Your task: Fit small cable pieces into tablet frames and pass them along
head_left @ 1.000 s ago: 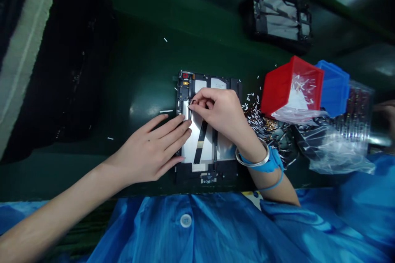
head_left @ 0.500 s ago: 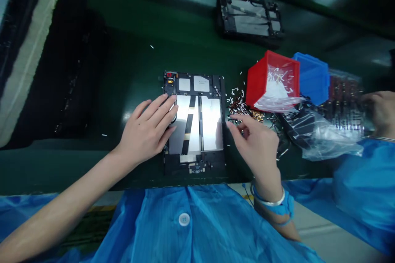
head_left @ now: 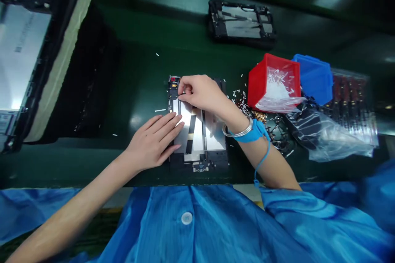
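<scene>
One dark-green table (head_left: pixel 135 65), mid-frame: left fingers (head_left: pixel 168 126) flat, loosely spread on opened device (head_left: pixel 212 141); right fingers (head_left: pixel 189 98) curled, hold indiscernible.

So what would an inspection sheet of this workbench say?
Surface: dark green bench, thin white strips.
Job's things: open, flat, black, silver-panelled device.
Clutter: loose black, white and gold pieces beside the red plastic bin; clear plastic bag.
Grips: left hand lies palm-down over the device's left edge; right hand pinches at its upper left, contents unclear.
Cables: flat black ribbon on the device; thin blue cord at the right wrist.
Surroundings: blue plastic bin; similar devices at left and far side.
</scene>
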The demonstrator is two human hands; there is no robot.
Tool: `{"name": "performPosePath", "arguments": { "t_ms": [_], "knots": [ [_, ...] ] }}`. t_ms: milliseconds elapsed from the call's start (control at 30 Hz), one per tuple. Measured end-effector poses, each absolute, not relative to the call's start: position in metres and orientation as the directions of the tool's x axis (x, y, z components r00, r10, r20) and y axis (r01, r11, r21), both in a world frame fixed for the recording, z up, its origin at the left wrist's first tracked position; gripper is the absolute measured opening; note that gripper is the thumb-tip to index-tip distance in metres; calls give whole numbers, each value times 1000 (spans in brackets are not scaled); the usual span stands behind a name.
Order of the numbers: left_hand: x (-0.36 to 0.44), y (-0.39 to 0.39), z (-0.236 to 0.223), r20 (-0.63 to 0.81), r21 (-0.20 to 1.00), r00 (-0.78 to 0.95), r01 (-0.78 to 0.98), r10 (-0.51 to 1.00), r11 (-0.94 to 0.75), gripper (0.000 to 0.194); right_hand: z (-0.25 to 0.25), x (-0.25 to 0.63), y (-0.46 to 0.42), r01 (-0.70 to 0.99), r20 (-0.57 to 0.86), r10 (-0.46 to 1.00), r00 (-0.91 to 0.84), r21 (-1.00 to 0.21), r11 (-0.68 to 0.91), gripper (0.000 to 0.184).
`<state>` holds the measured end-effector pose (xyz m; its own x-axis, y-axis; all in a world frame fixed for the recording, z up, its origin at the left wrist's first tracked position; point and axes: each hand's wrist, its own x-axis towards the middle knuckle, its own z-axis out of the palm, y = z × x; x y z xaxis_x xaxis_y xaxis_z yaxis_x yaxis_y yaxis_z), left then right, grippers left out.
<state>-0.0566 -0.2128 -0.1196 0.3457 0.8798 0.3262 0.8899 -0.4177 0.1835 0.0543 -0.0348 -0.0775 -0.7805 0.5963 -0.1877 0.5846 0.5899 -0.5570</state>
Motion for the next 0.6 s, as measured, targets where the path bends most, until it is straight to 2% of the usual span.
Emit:
{"name": "performPosePath", "arguments": {
  "t_ms": [167, 400, 600],
  "knots": [
    [-63, -206, -120, 318, 166, 360, 889, 877, -426, 47, -77, 54, -28, 580, -240, 571, -785, -608, 542, 7],
    [-63, -205, -121, 320, 144, 362, 895, 876, -423, 47, -77, 52, -19, 566, -269, 524, -808, -602, 563, 7],
    [-65, -205, -120, 311, 202, 354, 882, 882, -425, 47, -77, 58, -19, 456, -237, 459, -856, -764, 455, 12]
  ]
}}
